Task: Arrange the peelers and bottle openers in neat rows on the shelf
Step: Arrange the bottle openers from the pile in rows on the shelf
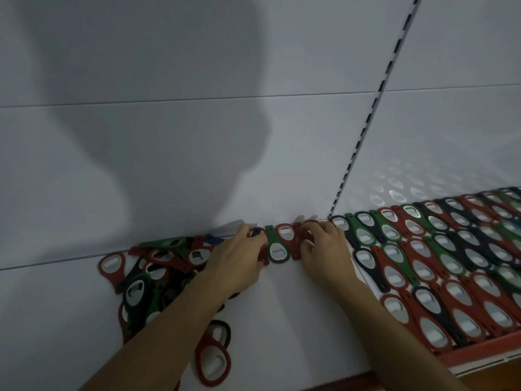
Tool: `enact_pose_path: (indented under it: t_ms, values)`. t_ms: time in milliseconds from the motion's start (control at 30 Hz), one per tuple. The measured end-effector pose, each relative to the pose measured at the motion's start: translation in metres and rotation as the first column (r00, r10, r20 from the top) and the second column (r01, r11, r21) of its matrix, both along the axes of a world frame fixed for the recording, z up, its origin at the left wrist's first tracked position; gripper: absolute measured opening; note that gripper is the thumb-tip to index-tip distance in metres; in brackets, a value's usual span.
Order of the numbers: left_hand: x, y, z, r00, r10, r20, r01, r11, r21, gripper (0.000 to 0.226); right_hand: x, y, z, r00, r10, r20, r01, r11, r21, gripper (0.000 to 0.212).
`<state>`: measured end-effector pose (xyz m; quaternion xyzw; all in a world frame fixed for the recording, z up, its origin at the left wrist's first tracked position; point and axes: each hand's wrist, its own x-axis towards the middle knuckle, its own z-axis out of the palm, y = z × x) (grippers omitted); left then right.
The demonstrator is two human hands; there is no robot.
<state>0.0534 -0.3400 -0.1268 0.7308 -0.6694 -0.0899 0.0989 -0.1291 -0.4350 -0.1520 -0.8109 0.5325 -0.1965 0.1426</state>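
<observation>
A white metal shelf (282,311) against a white panel holds neat rows of red, green and black plastic bottle openers (437,258) at right and a loose heap (152,275) at left. At the back edge the left hand (239,252) curls its fingers round a dark opener (255,231), and the right hand (324,246) pinches a red opener (304,231). A green opener (277,246) lies flat between them.

Down the middle of the frame, toward its lower edge, the white shelf (284,311) lies bare, and my hands could pass there. The loose heap of bottle openers (152,275) blocks me at left, the packed rows (439,266) at right, one stray opener (212,359) at lower centre. The back panel (197,122) closes off the far side.
</observation>
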Motion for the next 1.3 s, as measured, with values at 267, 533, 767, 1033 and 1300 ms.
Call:
enact_pose_path:
  t_ms: [267,533,767,1033,1300]
  values:
    - [-0.015,0.003,0.028,0.063,0.065,-0.996,-0.318,0.947,0.041,0.043,-0.001,0.020,0.030,0.852,0.144,0.504,-0.200,0.978,0.058,0.014]
    - [-0.050,0.016,0.016,-0.065,0.006,-0.998,-0.312,0.950,0.026,0.044,-0.014,0.027,0.044,0.636,0.073,0.768,-0.469,0.827,0.310,0.037]
    - [-0.069,0.019,0.016,0.371,0.111,-0.922,-0.452,0.889,-0.075,0.039,-0.040,0.018,0.041,0.764,0.120,0.634,-0.368,0.889,0.274,0.019]
    - [-0.074,0.017,0.010,0.202,0.234,-0.951,-0.473,0.873,0.114,0.017,-0.095,-0.006,0.048,0.822,0.170,0.544,-0.356,0.899,0.256,0.014]
    - [-0.083,0.008,0.016,0.202,0.356,-0.912,-0.469,0.853,0.229,0.028,-0.108,-0.001,0.043,0.848,0.526,0.063,-0.530,0.843,0.096,0.034]
